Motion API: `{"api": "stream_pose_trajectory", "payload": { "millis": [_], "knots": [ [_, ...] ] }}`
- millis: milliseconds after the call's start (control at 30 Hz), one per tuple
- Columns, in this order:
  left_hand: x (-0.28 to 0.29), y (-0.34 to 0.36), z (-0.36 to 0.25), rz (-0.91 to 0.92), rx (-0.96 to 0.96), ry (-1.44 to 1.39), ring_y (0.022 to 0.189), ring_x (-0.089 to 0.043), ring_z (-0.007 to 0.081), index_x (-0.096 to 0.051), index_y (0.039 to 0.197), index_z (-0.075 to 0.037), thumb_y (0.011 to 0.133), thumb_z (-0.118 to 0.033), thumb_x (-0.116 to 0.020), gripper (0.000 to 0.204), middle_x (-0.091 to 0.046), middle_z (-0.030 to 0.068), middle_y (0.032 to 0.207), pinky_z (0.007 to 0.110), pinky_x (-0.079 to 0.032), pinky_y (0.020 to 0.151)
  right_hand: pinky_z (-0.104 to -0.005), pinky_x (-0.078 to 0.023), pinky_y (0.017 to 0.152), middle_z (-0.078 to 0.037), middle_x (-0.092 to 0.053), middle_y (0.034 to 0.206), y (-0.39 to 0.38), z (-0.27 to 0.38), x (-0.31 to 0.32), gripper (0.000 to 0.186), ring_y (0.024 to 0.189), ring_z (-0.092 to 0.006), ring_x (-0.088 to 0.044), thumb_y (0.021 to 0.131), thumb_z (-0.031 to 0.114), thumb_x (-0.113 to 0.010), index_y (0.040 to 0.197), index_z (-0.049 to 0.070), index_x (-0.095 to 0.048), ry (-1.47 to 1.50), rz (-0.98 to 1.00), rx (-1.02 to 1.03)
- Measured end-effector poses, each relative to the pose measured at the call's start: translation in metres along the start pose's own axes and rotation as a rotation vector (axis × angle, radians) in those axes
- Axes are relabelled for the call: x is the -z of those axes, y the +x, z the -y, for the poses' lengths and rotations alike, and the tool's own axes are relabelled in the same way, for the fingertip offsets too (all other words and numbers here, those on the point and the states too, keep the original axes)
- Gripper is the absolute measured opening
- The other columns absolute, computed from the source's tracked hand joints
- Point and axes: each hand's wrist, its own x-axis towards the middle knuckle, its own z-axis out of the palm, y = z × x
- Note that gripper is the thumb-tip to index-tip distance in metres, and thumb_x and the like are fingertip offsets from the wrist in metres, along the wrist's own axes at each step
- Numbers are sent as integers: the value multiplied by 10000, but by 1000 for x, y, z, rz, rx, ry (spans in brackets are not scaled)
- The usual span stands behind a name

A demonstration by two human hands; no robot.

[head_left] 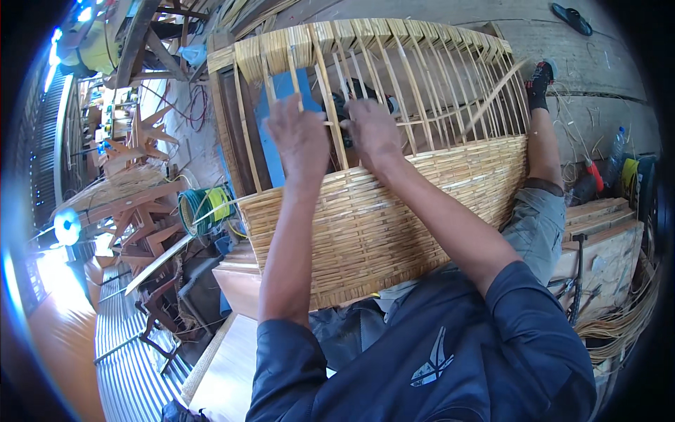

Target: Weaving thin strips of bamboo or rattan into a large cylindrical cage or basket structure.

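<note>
A woven rattan panel (394,218) lies across my lap, its lower part densely woven and its upper part bare upright stakes beneath a wrapped top rail (309,43). Slightly blurred, my left hand (295,137) is curled at the stakes on a pale horizontal strip. Beside it, my right hand (369,133) has bent fingers on the same strip (422,121), just above the woven edge; the fingertips are partly hidden. Another loose strip (496,91) slants up across the stakes at the right.
A blue board (274,162) shows behind the stakes. Coiled green and yellow material (204,209) and stacked wooden frames (133,218) sit left. My foot (538,81), a sandal (571,17), a bottle (615,151), timber stacks (598,260) and loose cane (612,337) are right.
</note>
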Motion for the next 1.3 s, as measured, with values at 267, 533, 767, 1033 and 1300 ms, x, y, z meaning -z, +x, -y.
{"api": "stream_pose_trajectory", "payload": {
  "millis": [267, 533, 767, 1033, 1300],
  "knots": [
    [60, -5, 81, -13, -26, -94, 1130, -474, 284, -636, 894, -36, 854, -181, -567, 165, -533, 113, 1180, 422, -343, 949, -431, -468, 772, -193, -621, 966, 11, 56, -8, 188, 915, -356, -586, 891, 219, -547, 947, 45, -589, 331, 147, 277],
    [16, -25, 87, 183, -10, 192, 1303, -310, 366, -591, 1136, -139, 877, -215, -529, 277, -378, 96, 1391, 583, -207, 1044, -445, -502, 720, -181, -661, 895, 17, 66, -19, 216, 868, -343, -635, 862, 183, -493, 981, 76, -638, 28, 314, 68],
    [36, -18, 85, 89, 33, -19, 1222, -416, 328, -617, 1004, -80, 840, -165, -559, 193, -510, 121, 1267, 542, -250, 1029, -424, -487, 793, -173, -644, 972, 13, 58, -18, 277, 937, -333, -607, 874, 245, -564, 1081, 72, -623, 148, 158, 140],
    [71, -33, 132, -174, 191, 70, 1018, -544, 263, -609, 729, -27, 877, -204, -575, 233, -607, 106, 987, 413, -410, 862, -293, -472, 730, -63, -621, 873, -76, -71, 132, 237, 795, -145, -577, 915, 224, -558, 943, -1, -626, 688, -291, -382],
    [44, -32, 100, -253, 1068, -1427, 649, -614, 152, -580, 961, -62, 956, -217, -490, 179, -622, 50, 792, 241, -468, 497, -266, -467, 600, -58, -587, 784, -2, -126, 148, 324, 647, -161, -572, 927, 334, -522, 1022, 30, -583, 1256, -241, -681]
  ]
}}
